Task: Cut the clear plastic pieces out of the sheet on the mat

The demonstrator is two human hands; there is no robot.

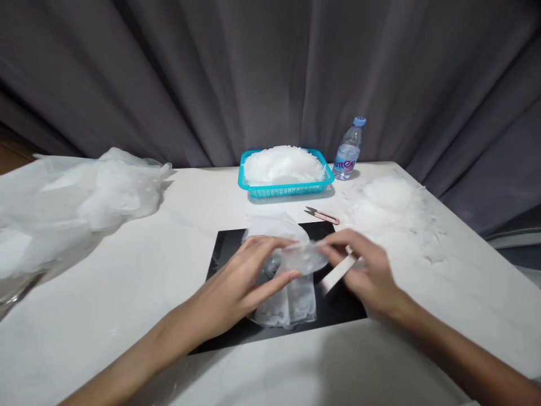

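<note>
My left hand pinches a thin translucent white piece over a black mat in the middle of the white table. My right hand grips the same piece at its right edge, and a flat white strip lies under its fingers. Beneath the held piece a small stack of similar translucent pieces rests on the mat. More of them fan out behind it.
A turquoise basket full of white pieces stands at the back centre, with a water bottle to its right. Small pink snips lie behind the mat. White scraps are heaped at right, a large plastic bag at left.
</note>
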